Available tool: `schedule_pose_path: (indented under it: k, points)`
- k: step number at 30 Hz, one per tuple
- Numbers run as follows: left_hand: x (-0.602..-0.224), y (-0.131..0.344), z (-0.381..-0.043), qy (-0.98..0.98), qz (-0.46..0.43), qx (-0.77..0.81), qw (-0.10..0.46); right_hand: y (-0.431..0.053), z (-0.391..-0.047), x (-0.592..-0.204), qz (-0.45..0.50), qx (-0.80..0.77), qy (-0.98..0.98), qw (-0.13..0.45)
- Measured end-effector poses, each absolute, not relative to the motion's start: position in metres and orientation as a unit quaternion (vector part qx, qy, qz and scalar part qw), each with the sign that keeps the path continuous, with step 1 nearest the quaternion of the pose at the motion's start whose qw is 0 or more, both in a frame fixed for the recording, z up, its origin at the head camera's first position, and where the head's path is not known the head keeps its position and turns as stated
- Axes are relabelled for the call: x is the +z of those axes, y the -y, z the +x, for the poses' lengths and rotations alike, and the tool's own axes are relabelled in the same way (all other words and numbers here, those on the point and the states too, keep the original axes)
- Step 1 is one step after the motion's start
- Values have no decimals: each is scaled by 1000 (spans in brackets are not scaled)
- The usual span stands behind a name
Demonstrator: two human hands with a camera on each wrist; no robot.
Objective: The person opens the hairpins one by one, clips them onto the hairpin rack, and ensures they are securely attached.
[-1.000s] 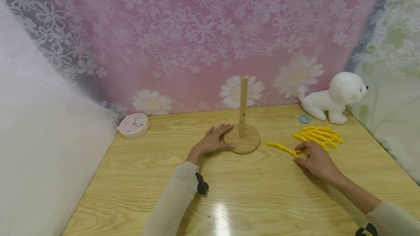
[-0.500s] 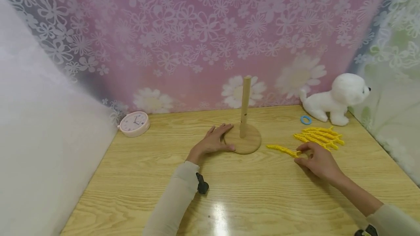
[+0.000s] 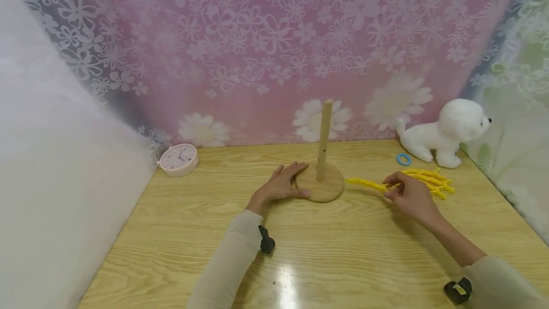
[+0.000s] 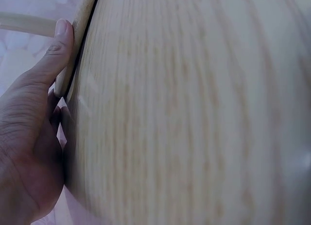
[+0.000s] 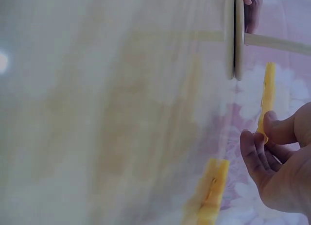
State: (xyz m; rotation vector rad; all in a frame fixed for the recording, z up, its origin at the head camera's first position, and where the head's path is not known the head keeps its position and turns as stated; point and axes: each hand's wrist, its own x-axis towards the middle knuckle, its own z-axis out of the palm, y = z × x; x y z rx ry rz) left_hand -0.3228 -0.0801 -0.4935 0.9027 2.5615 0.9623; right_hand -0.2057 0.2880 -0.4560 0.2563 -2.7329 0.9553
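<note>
A wooden stand, with an upright post (image 3: 324,137) on a round base (image 3: 328,192), is in the middle of the table. My left hand (image 3: 280,185) holds the base at its left rim. The left wrist view shows its thumb (image 4: 57,47) laid on the disc. Right of the base, my right hand (image 3: 411,197) pinches one end of a thin yellow branch-shaped piece (image 3: 364,182) between thumb and fingers. Its free end points left and overlaps the base's right edge. In the right wrist view this yellow piece (image 5: 267,91) is raised above the tabletop.
Behind the right hand lies a bunch of similar yellow forked pieces (image 3: 433,180). A blue ring (image 3: 403,159) and a white plush dog (image 3: 450,132) are at the back right. A pink round clock (image 3: 179,159) sits at the back left, before the flowered curtain (image 3: 257,61).
My right hand has lifted the yellow piece off the table and moved it slightly away from me, toward the stand. The left hand stays at the base. The head view has shifted a little.
</note>
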Motion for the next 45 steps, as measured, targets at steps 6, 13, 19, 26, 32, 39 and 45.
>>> schedule_pose_path:
  k: [6, 13, 19, 26, 32, 39, 45]
  points:
    - [-492, 81, -324, -880, 313, 334, 129, -276, -219, -452, 101, 337, 929, 112]
    - [-494, 81, -325, -881, 309, 333, 133, -262, -237, -453, 100, 336, 929, 115]
    - [-494, 81, -324, -884, 305, 330, 131, -248, -253, -451, 115, 332, 927, 130]
    - [-494, 80, -322, -884, 305, 331, 128, -235, -266, -454, 118, 312, 935, 123]
    - [-498, 80, -319, -879, 302, 343, 134, -225, -271, -463, 131, 320, 931, 114]
    - [-498, 79, -318, -880, 305, 341, 128, -215, -277, -467, 158, 305, 930, 130]
    - [-494, 79, -320, -880, 310, 338, 124, -208, -283, -464, 165, 295, 932, 131]
